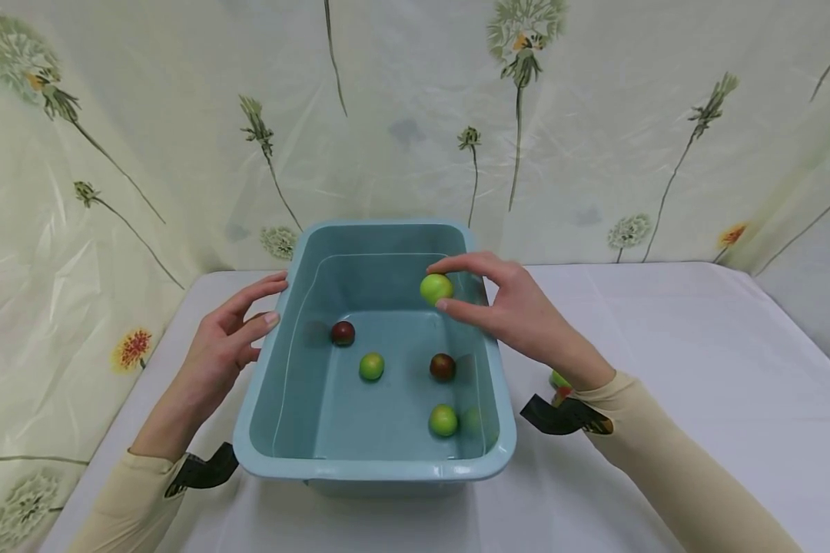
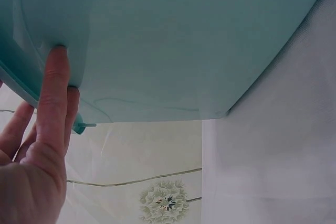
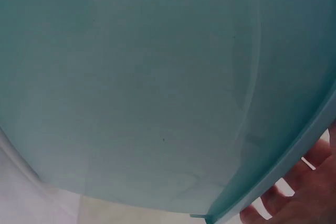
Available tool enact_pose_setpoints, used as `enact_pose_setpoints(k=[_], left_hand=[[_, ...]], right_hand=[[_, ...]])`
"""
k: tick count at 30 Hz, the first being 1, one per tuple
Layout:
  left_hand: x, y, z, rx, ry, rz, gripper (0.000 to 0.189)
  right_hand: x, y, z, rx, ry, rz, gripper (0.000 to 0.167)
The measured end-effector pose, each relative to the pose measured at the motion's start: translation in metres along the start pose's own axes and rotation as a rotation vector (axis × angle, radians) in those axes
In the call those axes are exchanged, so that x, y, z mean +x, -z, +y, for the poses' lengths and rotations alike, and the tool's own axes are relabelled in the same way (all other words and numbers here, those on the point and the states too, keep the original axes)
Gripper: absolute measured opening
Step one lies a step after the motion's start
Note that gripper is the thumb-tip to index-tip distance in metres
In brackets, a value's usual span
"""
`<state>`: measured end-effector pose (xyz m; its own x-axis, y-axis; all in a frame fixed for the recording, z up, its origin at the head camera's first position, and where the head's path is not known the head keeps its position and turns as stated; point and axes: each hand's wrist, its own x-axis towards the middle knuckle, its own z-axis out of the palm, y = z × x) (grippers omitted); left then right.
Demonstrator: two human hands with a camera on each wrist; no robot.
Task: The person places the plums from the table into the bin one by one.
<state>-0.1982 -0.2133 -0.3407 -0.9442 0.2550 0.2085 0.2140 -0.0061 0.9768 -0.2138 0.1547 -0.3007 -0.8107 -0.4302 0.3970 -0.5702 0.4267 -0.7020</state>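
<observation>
A light blue plastic tub (image 1: pixel 373 470) stands on the table. My right hand (image 1: pixel 519 303) is over its right rim and pinches a small round green fruit (image 1: pixel 436 289) between thumb and fingers, above the inside of the tub. My left hand (image 1: pixel 224 338) touches the tub's left rim, its fingers fairly straight. In the left wrist view a fingertip (image 2: pixel 59 59) rests against the tub's outer wall (image 2: pixel 157 51). On the tub floor lie two green fruits, one in the middle (image 1: pixel 371 366) and one near the front right (image 1: pixel 443 420), and two dark red fruits (image 1: pixel 343 333).
Partly hidden behind my right wrist, a green and a red item (image 1: pixel 560 388) lie on the white-covered table (image 1: pixel 664 346), right of the tub. A flower-patterned sheet (image 1: pixel 401 153) hangs behind the table. Black straps (image 1: pixel 204 467) are on both sleeves.
</observation>
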Motion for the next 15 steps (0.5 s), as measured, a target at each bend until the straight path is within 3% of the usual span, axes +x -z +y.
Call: enact_pose_setpoints(k=[6,15], left_hand=[[0.0006,0.0002,-0.0002,0.008,-0.002,-0.004,0.040],[-0.0001,0.0010,0.0005,0.002,-0.006,-0.011,0.039]], right_hand=[[0.0018,-0.0024,0.0015,-0.035,0.052,0.009,0.035],[-0.0018,0.0043,-0.0011,-0.019,0.006,0.029,0.036]])
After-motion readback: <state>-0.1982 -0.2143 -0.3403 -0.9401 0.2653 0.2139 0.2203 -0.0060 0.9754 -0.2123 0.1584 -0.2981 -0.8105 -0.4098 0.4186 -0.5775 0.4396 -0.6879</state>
